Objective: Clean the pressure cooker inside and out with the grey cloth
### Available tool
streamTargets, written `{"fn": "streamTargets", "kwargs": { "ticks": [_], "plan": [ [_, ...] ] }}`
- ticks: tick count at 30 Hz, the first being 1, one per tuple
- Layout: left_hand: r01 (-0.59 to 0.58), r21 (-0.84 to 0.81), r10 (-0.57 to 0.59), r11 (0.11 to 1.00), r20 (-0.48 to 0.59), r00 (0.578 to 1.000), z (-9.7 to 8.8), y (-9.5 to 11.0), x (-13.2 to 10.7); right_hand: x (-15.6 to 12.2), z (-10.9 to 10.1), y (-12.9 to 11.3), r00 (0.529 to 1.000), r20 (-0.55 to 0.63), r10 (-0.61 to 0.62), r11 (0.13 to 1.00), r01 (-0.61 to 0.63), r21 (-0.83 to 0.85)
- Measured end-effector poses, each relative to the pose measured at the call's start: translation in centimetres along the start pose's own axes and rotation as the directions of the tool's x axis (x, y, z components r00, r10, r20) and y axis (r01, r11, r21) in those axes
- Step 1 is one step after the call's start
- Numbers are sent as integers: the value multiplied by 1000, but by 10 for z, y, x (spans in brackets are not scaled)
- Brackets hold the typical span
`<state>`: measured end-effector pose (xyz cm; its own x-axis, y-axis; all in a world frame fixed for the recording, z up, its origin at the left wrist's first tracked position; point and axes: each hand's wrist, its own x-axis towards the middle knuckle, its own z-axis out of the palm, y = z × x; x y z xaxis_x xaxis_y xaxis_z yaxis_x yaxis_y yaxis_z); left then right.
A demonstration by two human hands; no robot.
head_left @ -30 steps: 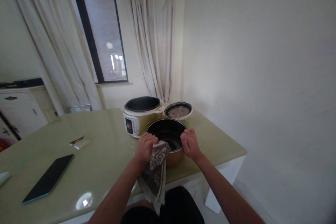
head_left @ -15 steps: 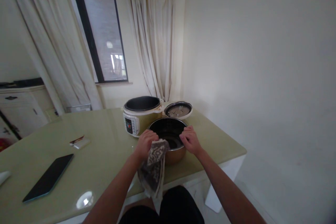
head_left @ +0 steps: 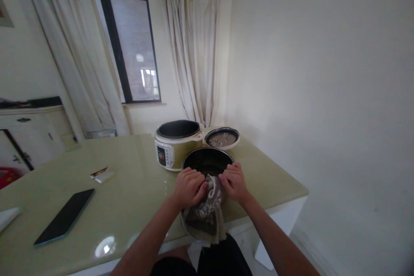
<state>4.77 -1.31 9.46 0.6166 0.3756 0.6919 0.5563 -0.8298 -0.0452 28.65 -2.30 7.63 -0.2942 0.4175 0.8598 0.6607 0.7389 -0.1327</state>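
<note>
The inner pot [head_left: 207, 160], dark inside with a thin bright rim, sits near the table's front edge. My left hand [head_left: 190, 187] is closed on a grey-and-white patterned cloth [head_left: 208, 207] at the pot's near rim. The cloth hangs down over the pot's front and covers most of its outer wall. My right hand [head_left: 234, 182] is closed around the pot's right rim, its thumb close beside the cloth. Just behind the pot stands the open electric pressure cooker [head_left: 179, 151], white with a control panel. Its round lid [head_left: 223, 138] lies to the right, underside up.
A dark tablet-like slab [head_left: 66, 215] lies on the glossy green table [head_left: 136, 172] at left. Beyond it is a small clear packet [head_left: 104, 176]. A white object [head_left: 8, 217] rests at the left edge. The wall [head_left: 323, 108] rises to the right.
My left hand has moved right along the near rim, bringing the cloth across the pot's front toward my right hand. The view has shifted slightly.
</note>
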Motion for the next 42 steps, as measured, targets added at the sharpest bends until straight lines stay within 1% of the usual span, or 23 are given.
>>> {"fn": "streamTargets", "kwargs": {
  "ticks": [2, 3, 5, 6, 8, 11, 13, 15, 16, 18, 20, 21, 23, 25, 26, 28, 32, 34, 35, 37, 39, 40, 42],
  "plan": [
    [-24, -114, 24, 993, 5, 1000, -2, -24, -2, 4, -5, 16, 1000, 0, 1, 999, -1, 54],
    [-11, -154, 11, 988, -2, 1000, -2, -33, -2, 5, -6, 22, 1000, 7, 6, 997, -6, 74],
    [35, -182, -39, 983, -18, 999, 1, -41, -2, 6, -9, 29, 1000, 22, 17, 996, -18, 87],
    [66, -167, -72, 984, -31, 997, 4, -40, -1, 6, -9, 27, 999, 21, 24, 997, -26, 77],
    [134, -99, -141, 986, -63, 988, 10, -26, 1, 2, -6, 17, 999, -1, 39, 999, -39, 25],
    [228, 63, -220, 972, -106, 970, 17, 12, 4, -6, 4, -9, 998, -43, 54, 996, -57, -66],
    [273, 158, -255, 949, -123, 959, 18, 35, 4, -10, 11, -23, 992, -91, 83, 994, -89, -67],
    [257, 197, -236, 946, -123, 964, 15, 45, 2, -11, 14, -26, 989, -109, 98, 994, -101, -28],
    [217, 193, -199, 957, -110, 974, 12, 44, 1, -10, 14, -24, 991, -94, 94, 995, -95, -8],
    [104, 140, -95, 985, -67, 993, 6, 29, -3, -6, 9, -11, 997, -32, 69, 997, -68, 35],
    [19, 25, -18, 999, -32, 999, 0, 3, -6, 1, 1, 7, 998, 12, 60, 994, -61, 89],
    [3, -40, -5, 999, -26, 1000, -1, -11, -7, 4, -3, 16, 998, 29, 60, 991, -63, 116],
    [14, -140, -20, 990, -44, 999, -1, -33, -7, 9, -9, 31, 996, 64, 67, 986, -76, 149],
    [49, -165, -63, 985, -80, 995, 3, -41, -7, 11, -12, 36, 992, 91, 83, 985, -95, 145],
    [70, -148, -84, 986, -94, 992, 6, -39, -6, 10, -13, 34, 992, 92, 90, 986, -101, 131],
    [125, -75, -132, 989, -107, 985, 13, -23, -4, 7, -11, 22, 994, 66, 91, 992, -96, 82],
    [246, 139, -229, 959, -128, 965, 20, 26, -1, -2, 1, -13, 999, 19, 31, 999, -31, -19],
    [241, 184, -220, 953, -129, 967, 18, 39, -1, -3, 4, -24, 1000, 3, 18, 1000, -18, -16],
    [208, 189, -187, 960, -123, 975, 15, 40, -2, -3, 5, -26, 1000, 4, 10, 1000, -10, -8],
    [108, 164, -88, 981, -123, 988, 11, 30, -7, 0, 4, -26, 999, 31, -18, 1000, 18, -2],
    [48, 84, -33, 995, -175, 984, 10, 13, -15, 3, 3, -24, 997, 59, -40, 999, 41, -10],
    [54, 31, -46, 998, -220, 975, 13, 3, -20, 5, 2, -23, 998, 60, -36, 999, 37, -18],
    [154, -63, -166, 986, -318, 934, 24, -13, -32, 6, 3, -23, 999, 45, -24, 999, 25, -37]
  ]
}}
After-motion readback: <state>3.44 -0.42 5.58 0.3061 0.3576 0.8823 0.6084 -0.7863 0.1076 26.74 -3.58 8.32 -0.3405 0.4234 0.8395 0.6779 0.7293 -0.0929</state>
